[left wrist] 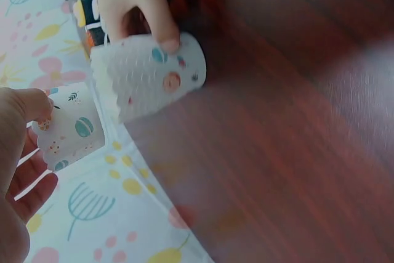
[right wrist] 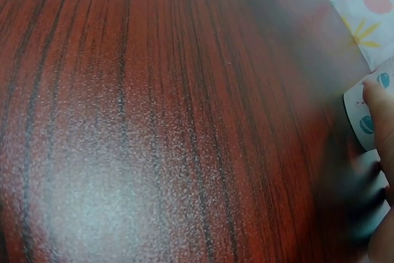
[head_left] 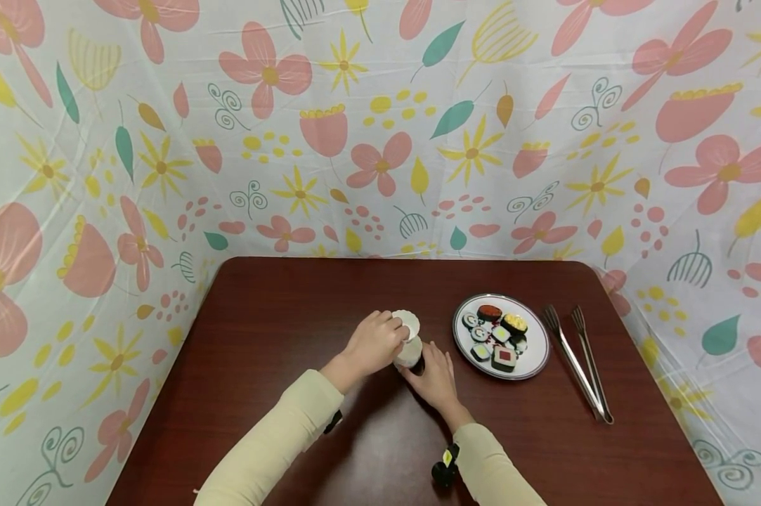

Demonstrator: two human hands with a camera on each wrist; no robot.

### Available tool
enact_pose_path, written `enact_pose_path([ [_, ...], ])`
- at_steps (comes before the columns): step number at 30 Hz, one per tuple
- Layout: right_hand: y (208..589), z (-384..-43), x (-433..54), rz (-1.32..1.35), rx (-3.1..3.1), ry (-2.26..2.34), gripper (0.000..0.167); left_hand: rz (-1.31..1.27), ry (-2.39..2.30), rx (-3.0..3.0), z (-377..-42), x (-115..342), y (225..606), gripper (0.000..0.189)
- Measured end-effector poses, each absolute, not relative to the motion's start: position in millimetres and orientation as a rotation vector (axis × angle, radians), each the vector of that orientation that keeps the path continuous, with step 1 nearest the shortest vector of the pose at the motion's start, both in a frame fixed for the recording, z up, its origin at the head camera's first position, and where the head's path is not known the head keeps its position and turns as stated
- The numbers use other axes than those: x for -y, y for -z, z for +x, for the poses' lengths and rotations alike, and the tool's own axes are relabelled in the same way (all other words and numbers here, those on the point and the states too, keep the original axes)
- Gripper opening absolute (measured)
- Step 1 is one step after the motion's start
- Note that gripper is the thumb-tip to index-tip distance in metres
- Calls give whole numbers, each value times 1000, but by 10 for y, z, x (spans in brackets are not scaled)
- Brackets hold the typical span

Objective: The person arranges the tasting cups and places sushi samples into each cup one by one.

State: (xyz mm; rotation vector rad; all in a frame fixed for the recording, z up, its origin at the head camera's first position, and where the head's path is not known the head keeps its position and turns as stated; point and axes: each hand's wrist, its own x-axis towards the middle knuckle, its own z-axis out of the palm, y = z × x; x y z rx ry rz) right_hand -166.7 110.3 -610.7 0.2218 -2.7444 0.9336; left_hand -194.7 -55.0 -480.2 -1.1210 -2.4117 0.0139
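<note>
My left hand (head_left: 374, 343) pinches a white, print-patterned, scallop-rimmed cup (left wrist: 77, 124). Just below it, my right hand (head_left: 436, 379) grips a matching white cup (left wrist: 144, 81) over the reddish-brown table (head_left: 279, 309).

The table (head_left: 272, 295) gives passage left of the left hand (head_left: 375, 342); rightward, plate (head_left: 537, 355) and tongs (head_left: 577, 365) probably obstruct

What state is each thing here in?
White patterned scalloped cup: lifted, mouth up.
Left hand: gripping that cup.
Matching second cup: mouth up, below the first.
Right hand: gripping the second cup.
Round white dark-rimmed plate: flat, bearing sushi.
Long silver metal tongs: lying spread open.
Brown wooden table: bearing plate and tongs.
White floral cloth: hanging, creased.
</note>
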Motion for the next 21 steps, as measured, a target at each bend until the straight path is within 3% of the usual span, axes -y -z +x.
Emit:
enact_pose_path([
  [21,6130,-1663,-1105,205,2748,-952,65,-910,-41,2577,-2349,1202,4732,9],
])
